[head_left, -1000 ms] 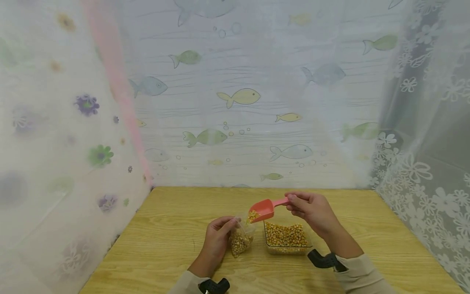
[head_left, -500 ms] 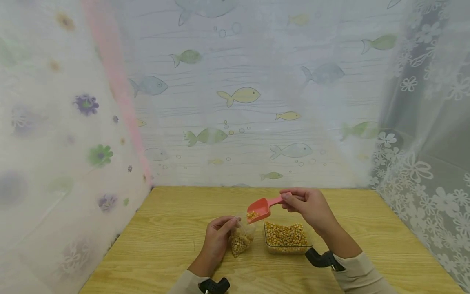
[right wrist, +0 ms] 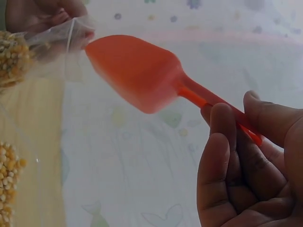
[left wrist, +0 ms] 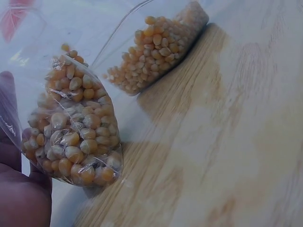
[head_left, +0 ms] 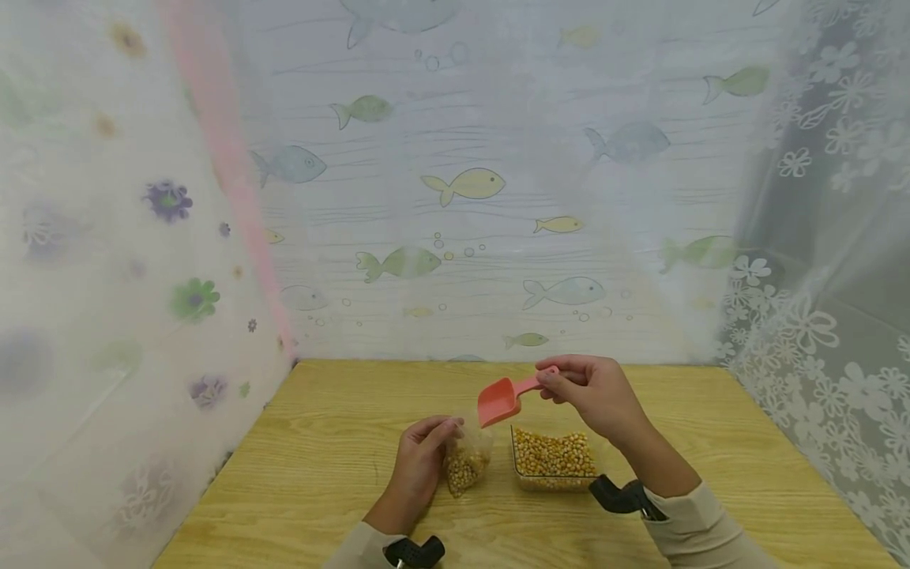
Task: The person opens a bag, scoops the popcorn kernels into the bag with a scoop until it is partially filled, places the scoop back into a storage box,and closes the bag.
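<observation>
My left hand (head_left: 421, 458) pinches the upper edge of a clear plastic bag (head_left: 467, 466) partly filled with corn kernels (left wrist: 78, 132). A pink-red scoop (head_left: 499, 401) tilts down over the bag's mouth, and its bowl looks bare in the head view. Thumb and fingers of my right hand (head_left: 593, 395) pinch the scoop's handle. In the right wrist view the underside of the scoop (right wrist: 135, 71) shows, its tip close to the bag's top edge (right wrist: 71, 47). To the right of the bag, a clear rectangular container (head_left: 558, 478) holds many more kernels.
A wood-grain table (head_left: 341, 411) lies under everything. Behind it hangs a curtain printed with fish (head_left: 469, 300), and flowered sheets flank the left and right sides. A black wrist mount (head_left: 618, 496) sits on the right sleeve, close to the container.
The kernels in the scoop have slid out, leaving its bowl bare. My right hand has moved slightly left and up, tilting the scoop more steeply. The left hand stays nearly still with the bag.
</observation>
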Demonstrator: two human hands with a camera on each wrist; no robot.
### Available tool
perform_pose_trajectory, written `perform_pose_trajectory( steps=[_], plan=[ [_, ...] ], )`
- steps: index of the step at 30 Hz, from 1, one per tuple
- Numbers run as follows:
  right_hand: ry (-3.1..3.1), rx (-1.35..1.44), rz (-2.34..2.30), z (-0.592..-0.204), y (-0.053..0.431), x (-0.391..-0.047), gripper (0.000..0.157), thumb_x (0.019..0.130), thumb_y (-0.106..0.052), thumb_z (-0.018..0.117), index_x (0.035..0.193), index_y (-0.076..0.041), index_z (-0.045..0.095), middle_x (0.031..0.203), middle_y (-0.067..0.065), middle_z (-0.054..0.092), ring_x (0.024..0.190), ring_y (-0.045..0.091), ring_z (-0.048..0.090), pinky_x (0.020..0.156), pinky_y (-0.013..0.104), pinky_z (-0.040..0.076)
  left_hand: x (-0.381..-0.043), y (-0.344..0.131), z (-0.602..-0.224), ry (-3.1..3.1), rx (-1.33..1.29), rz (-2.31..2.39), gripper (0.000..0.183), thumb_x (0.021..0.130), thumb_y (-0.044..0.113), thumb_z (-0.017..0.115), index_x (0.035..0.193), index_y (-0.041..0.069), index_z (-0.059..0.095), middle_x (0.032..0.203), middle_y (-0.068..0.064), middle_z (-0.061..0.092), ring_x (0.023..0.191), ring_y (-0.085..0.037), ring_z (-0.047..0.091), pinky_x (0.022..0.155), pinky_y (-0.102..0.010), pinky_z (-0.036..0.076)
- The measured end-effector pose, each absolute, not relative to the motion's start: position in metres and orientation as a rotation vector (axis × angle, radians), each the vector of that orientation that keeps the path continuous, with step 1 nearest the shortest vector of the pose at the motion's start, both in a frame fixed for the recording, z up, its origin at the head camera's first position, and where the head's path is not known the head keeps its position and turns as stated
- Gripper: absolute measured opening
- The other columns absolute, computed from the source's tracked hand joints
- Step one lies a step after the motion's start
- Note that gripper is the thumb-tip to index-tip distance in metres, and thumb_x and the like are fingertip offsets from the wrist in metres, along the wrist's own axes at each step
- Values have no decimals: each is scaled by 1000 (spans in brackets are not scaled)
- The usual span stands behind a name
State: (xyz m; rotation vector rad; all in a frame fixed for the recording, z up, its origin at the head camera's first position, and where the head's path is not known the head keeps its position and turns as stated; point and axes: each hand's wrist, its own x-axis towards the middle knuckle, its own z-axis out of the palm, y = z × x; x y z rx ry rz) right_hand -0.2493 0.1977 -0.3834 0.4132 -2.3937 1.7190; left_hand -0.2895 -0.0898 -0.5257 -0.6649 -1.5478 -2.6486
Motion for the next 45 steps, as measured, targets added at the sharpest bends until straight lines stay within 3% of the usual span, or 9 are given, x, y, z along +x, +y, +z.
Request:
perform_pose_trajectory(
  steps=[8, 15, 25, 28, 33, 45],
  plan=[
    [-2378, 475, 1700, -376, 197, -239, 31, 98, -32, 74, 119, -10, 76, 95, 6, 80, 91, 32, 77, 76, 31, 63, -281, -88, -526, -1431, -615, -2752, 31, 107, 4, 54, 98, 19, 80, 99, 4, 77, 94, -9, 69, 82, -24, 55],
    [-2367, 471, 1757, -381, 201, -233, 33, 98, -32, 73, 121, -9, 75, 99, 8, 80, 88, 20, 78, 77, 31, 63, -271, -86, -525, -1327, -536, -2818, 35, 109, 7, 51, 96, 20, 80, 105, 4, 75, 94, -8, 64, 82, -22, 53],
    [-2331, 409, 1891, -398, 211, -231, 37, 99, -28, 72, 126, -3, 72, 106, 17, 78, 92, 22, 77, 80, 32, 63, -272, -90, -528, -1210, -415, -2894, 38, 112, 13, 45, 97, 23, 79, 108, 8, 74, 98, -7, 66, 82, -21, 52],
    [-2331, 380, 1904, -404, 221, -230, 40, 99, -31, 72, 127, -3, 71, 105, 14, 79, 94, 21, 77, 81, 33, 63, -271, -87, -528, -1137, -298, -2940, 35, 112, 18, 47, 95, 24, 77, 107, 9, 72, 102, -8, 66, 89, -22, 51],
    [-2317, 317, 1964, -412, 240, -229, 46, 99, -33, 72, 131, 0, 68, 105, 6, 80, 97, 20, 77, 83, 32, 62, -272, -77, -527, -999, -208, -3031, 36, 112, 22, 47, 92, 26, 76, 107, 11, 72, 107, -10, 63, 107, -28, 34],
    [-2274, 217, 2143, -440, 270, -234, 54, 101, -33, 69, 138, 6, 60, 110, 3, 77, 97, 14, 76, 85, 29, 62, -272, -73, -528, -1132, -232, -2952, 27, 111, 22, 51, 96, 21, 74, 103, 6, 71, 97, -11, 67, 88, -23, 50]
  ],
)
